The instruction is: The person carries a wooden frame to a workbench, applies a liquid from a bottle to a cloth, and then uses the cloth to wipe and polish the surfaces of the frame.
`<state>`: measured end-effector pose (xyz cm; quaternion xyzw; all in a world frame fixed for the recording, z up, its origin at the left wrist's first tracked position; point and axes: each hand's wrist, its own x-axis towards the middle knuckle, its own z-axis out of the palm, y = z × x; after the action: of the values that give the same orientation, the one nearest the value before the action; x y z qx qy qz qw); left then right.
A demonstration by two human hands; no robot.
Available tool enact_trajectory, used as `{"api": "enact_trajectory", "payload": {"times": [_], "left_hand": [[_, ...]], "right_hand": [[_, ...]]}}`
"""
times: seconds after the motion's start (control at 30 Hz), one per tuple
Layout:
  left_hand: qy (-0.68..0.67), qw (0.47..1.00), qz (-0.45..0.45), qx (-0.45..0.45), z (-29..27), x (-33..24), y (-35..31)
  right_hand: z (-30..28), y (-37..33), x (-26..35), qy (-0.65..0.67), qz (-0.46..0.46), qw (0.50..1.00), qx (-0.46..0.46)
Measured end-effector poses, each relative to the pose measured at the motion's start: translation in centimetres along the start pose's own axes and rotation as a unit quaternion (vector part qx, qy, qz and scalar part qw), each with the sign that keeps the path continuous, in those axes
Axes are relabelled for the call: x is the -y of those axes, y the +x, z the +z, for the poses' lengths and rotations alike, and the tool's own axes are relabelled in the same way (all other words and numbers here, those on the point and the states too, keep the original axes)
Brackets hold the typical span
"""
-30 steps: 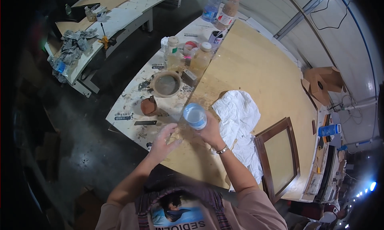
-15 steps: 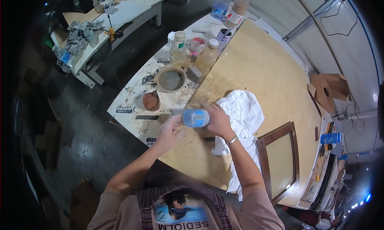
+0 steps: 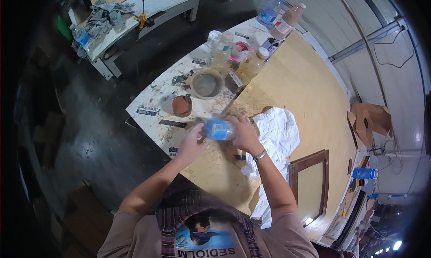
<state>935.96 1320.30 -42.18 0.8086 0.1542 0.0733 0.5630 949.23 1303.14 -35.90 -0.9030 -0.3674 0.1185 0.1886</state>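
cloth [image 3: 279, 134]: on board [image 3: 296, 78], right of bottle [image 3: 219, 130] | frame [image 3: 310, 159]: right of cloth

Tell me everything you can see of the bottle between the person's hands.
The bottle looks like clear plastic, with a blue label around its middle. It is tipped sideways, roughly level, over the tan board. The right hand grips its right end; the left hand is at its left end, though contact there is unclear. I cannot tell where its cap is or how much liquid it holds.
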Motion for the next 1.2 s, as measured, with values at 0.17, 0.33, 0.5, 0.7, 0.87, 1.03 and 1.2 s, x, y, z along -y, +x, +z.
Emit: {"api": "enact_trajectory", "payload": {"times": [0.17,0.33,0.5,0.7,0.87,1.03,1.2], "left_hand": [[0.0,1.0,-0.008,0.008,0.0,0.4,-0.1],[0.005,1.0,0.0,0.017,-0.5,0.0,-0.3],[0.02,0.999,0.031,0.008,-1.6,-0.6,-1.5],[-0.058,0.998,0.024,-0.017,-3.2,-2.0,-4.5],[-0.273,0.945,-0.172,0.054,-6.1,-1.8,-8.2],[-0.45,0.869,-0.179,0.103,-10.2,5.6,-15.1],[-0.735,0.628,-0.239,0.092,-12.6,16.5,-17.5]], "right_hand": [[-0.3,0.1,0.2,0.048,0.0,0.999,0.02],[-1.5,-0.4,1.2,0.05,-0.016,0.999,-0.007],[-3.2,-2.6,1.7,0.092,0.02,0.989,-0.115],[-1.7,-6.0,4.7,0.122,0.045,0.973,-0.189],[2.4,-7.0,13.0,0.255,-0.042,0.963,-0.079],[8.8,-4.0,22.7,0.327,-0.252,0.911,0.009],[21.8,-1.6,26.8,0.265,-0.226,0.937,0.039]]}}
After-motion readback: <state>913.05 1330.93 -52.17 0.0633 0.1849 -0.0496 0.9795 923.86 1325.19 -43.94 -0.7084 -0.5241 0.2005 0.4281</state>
